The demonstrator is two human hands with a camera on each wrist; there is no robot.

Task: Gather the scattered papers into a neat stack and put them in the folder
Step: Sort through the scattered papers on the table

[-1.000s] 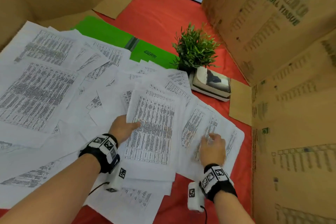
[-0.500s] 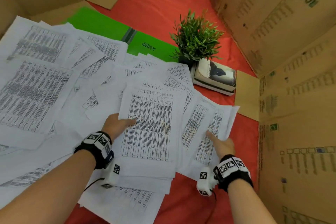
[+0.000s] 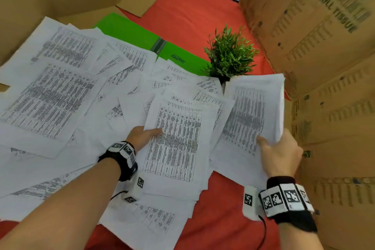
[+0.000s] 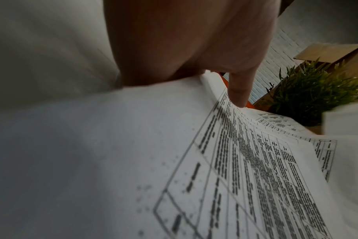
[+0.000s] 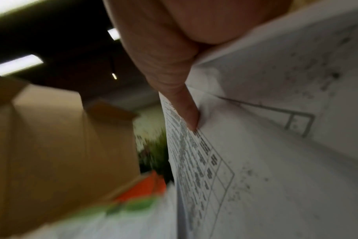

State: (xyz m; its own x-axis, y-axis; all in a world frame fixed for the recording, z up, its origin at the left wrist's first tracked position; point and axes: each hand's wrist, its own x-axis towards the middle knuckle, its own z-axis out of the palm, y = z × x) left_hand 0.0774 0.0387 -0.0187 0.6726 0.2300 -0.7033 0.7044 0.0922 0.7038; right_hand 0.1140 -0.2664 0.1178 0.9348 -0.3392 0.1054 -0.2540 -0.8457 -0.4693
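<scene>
Sheets (image 3: 253, 115) gripped by the right hand (image 3: 281, 153), flat half a second ago, are now raised and tilted at 3 o'clock. The central printed page (image 3: 174, 140) is pinched by the left hand (image 3: 140, 138). Loose papers (image 3: 52, 99) are spread over the red-covered worktop (image 3: 194, 16); the glossy green folder (image 3: 129, 32) lies at 12 o'clock, ringed by cardboard boxes (image 3: 316, 26).

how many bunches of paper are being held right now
2: the right hand lifts a bunch by the plant; the left hand grips another at centre.
</scene>
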